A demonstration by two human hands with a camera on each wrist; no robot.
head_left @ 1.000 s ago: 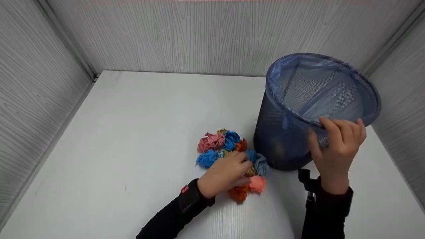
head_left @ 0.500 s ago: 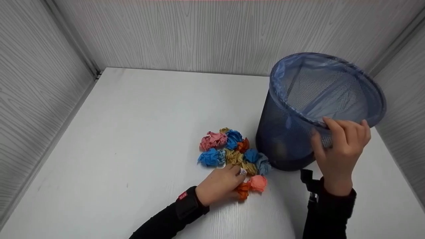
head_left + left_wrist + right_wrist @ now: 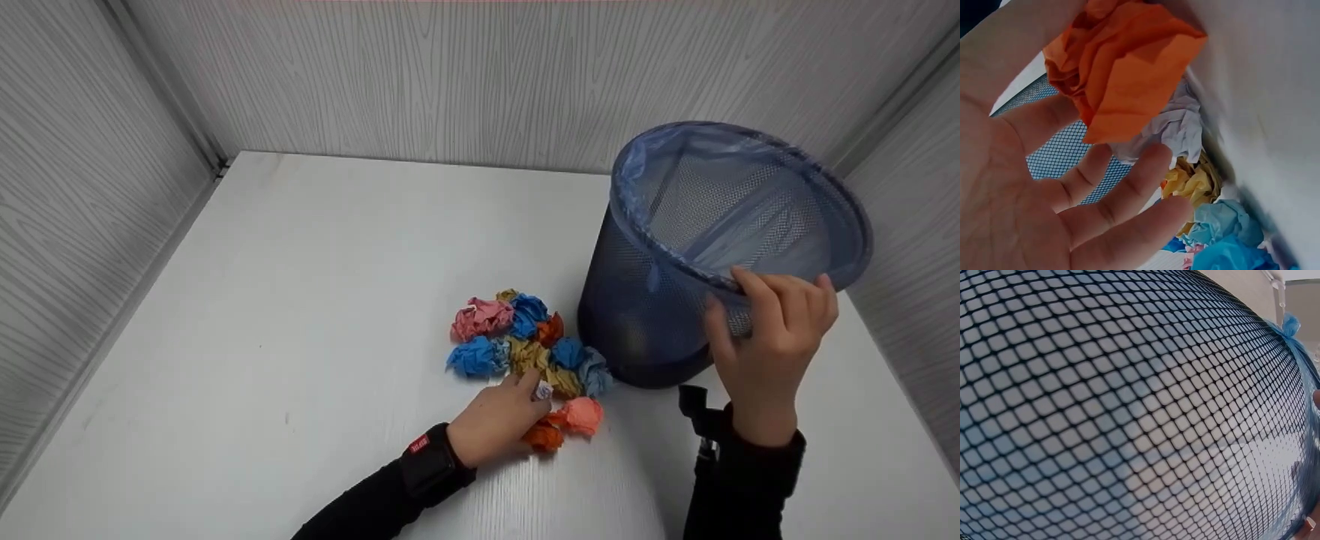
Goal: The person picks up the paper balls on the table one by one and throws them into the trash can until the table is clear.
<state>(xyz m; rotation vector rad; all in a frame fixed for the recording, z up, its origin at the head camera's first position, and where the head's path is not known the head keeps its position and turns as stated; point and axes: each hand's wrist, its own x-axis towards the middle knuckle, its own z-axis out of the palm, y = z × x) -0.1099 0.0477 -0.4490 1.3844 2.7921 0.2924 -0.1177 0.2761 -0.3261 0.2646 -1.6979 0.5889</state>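
In the head view my left hand point(image 3: 499, 420) is at the near side of a pile of crumpled paper balls, a white paper ball point(image 3: 544, 390) between its index finger and thumb. The left wrist view shows its fingers spread, fingertips right at the white paper ball point(image 3: 1171, 129). An orange paper ball point(image 3: 1129, 67) lies close by the thumb and partly covers it. My right hand point(image 3: 776, 330) grips the near rim of a mesh wastebasket point(image 3: 645, 307) lined with a blue bag, fingers over the edge and thumb outside. The basket leans to the right.
Blue point(image 3: 476, 356), pink point(image 3: 481, 318) and yellow paper balls point(image 3: 529, 352) lie left of the basket's base. A coral paper ball point(image 3: 583, 415) lies nearer. Wood-grain panels point(image 3: 420, 82) enclose the white table point(image 3: 300, 300) at the back and both sides.
My left hand has drawn back slightly toward the near left, uncovering yellow paper balls; the white ball now shows at its fingers. My right hand keeps its grip on the basket's rim.
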